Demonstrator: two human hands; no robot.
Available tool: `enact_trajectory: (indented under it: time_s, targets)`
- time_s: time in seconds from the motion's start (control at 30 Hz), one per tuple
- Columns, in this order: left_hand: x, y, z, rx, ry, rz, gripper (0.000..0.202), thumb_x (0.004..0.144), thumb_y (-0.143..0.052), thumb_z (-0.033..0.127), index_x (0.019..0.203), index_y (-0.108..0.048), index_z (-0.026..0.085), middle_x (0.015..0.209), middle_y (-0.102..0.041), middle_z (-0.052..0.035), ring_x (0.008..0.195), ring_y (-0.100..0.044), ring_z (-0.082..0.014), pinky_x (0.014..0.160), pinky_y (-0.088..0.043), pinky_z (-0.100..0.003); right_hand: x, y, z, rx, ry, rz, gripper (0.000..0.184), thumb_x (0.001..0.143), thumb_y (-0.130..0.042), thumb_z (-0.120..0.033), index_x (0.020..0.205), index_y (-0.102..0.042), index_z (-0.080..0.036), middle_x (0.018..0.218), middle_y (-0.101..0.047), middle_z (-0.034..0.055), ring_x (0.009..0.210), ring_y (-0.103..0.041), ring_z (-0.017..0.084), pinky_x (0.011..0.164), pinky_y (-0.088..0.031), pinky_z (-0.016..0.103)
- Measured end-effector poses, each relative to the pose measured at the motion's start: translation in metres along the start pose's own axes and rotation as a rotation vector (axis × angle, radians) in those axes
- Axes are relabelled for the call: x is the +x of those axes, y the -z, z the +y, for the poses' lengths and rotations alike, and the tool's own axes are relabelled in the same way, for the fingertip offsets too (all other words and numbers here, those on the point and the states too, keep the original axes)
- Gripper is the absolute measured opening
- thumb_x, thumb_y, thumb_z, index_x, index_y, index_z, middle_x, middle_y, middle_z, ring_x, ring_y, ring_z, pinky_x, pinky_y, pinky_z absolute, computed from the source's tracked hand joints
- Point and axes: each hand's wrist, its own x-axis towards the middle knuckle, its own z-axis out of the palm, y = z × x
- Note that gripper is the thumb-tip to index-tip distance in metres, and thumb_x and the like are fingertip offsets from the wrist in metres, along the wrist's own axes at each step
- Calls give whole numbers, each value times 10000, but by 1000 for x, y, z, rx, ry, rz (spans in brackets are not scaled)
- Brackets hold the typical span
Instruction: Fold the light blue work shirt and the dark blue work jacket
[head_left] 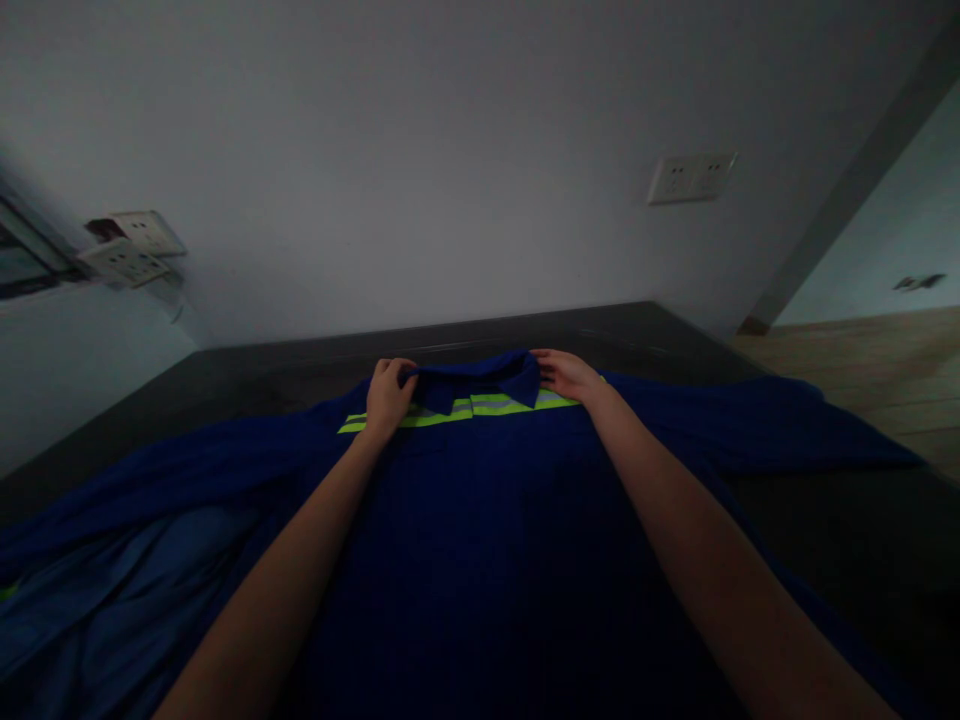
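Note:
A dark blue work shirt (465,520) with a collar and a yellow-green and grey reflective band (495,404) across the chest lies spread, front up. My left hand (389,396) pinches the left end of the collar (480,372) between thumb and fingers. At the collar's other end, my right hand (568,375) has its fingers around the edge, though the collar hides part of the grip. Both forearms reach over the shirt's body. The sleeves stretch out to either side.
Under the shirt is a dark table (615,322) set against a pale wall (420,180). Wall sockets (691,178) are at the right, with more sockets (139,245) at the left. Lighter blue folded fabric (135,600) lies at the lower left. Wooden floor (862,365) shows at the right.

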Motion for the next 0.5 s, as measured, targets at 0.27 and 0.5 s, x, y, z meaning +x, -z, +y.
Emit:
enact_trajectory:
  time_s: [0.27, 0.5]
  targets:
    - [-1, 2, -3, -3, 69, -7, 110, 774, -539, 221, 854, -608, 193, 878, -547, -44, 733, -527, -180, 786, -425, -332, 6, 2, 2, 165, 127, 12, 230, 768, -579, -99, 937, -580, -255, 693, -644, -39, 643, -600, 106, 625, -472, 223]
    - [4, 4, -8, 1, 148, 1, 100, 756, -553, 219, 797, -630, 170, 859, -578, -41, 741, -563, -171, 790, -444, -308, 9, 3, 11, -80, 185, 56, 141, 759, -574, -106, 853, -584, -210, 670, -615, -23, 614, -582, 109, 612, -465, 238]
